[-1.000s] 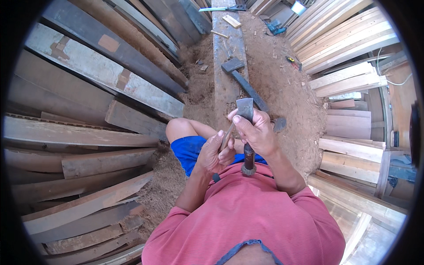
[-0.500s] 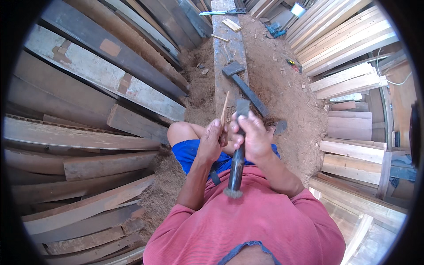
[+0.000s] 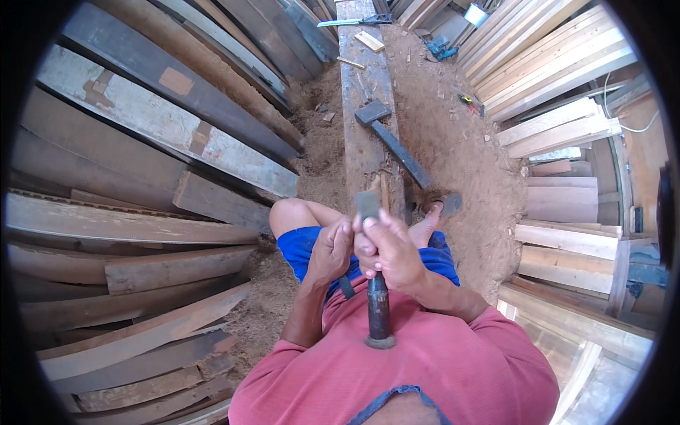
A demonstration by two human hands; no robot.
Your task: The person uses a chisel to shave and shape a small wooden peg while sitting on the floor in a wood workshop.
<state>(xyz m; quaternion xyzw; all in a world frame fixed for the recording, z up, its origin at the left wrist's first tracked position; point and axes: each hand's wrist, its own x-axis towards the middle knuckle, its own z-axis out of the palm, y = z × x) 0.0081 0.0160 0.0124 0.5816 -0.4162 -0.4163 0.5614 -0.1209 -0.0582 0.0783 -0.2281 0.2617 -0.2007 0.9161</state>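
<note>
My right hand grips a dark chisel, held upright in front of my chest with its blade tip near my fingers and its ringed handle end pointing at my red shirt. My left hand is closed beside it, fingers touching the chisel's blade end and my right hand. I sit astride a long wooden beam in blue shorts. A hatchet lies on the beam ahead of my knees.
Weathered planks lie stacked along the left. Pale sawn boards are piled at the right. Sawdust covers the ground. A handsaw and small wood pieces lie at the beam's far end; a sandalled foot rests right of the beam.
The chisel has swung from tilted to upright, handle end now toward my chest. Both hands have drawn closer together around its blade end.
</note>
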